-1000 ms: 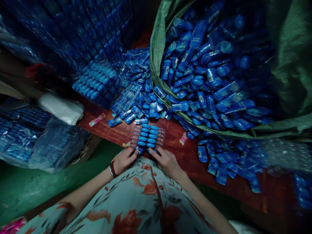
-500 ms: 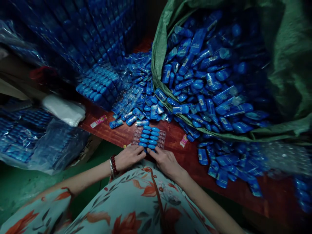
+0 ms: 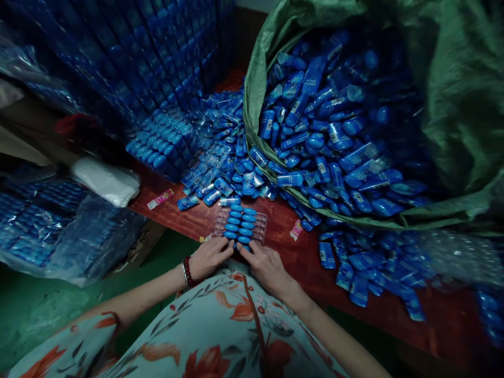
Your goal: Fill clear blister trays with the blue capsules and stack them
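A clear plastic tray (image 3: pixel 260 219) with rows of moulded hollows lies at the table's near edge, against my body. Two columns of small blue bottles (image 3: pixel 247 225) fill its middle; the hollows on both sides hold no bottles. My left hand (image 3: pixel 208 258) is closed, with thumb and fingertips at a blue bottle in the left column's near end. Beside it, my right hand (image 3: pixel 270 268) is closed in the same way at the right column's near end. The fingers partly hide the nearest bottles.
A green woven sack (image 3: pixel 255 100) spills loose blue bottles (image 3: pixel 334 136) onto the red-brown table (image 3: pixel 185 218). Stacked, packed trays (image 3: pixel 157 136) rise at the back left. A white plastic bag (image 3: pixel 106 181) hangs over the left edge. More clear trays (image 3: pixel 452 257) lie at right.
Both hands stay at the tray's near end, with slight finger movement. The view has shifted a little; the tray and bottles look otherwise the same.
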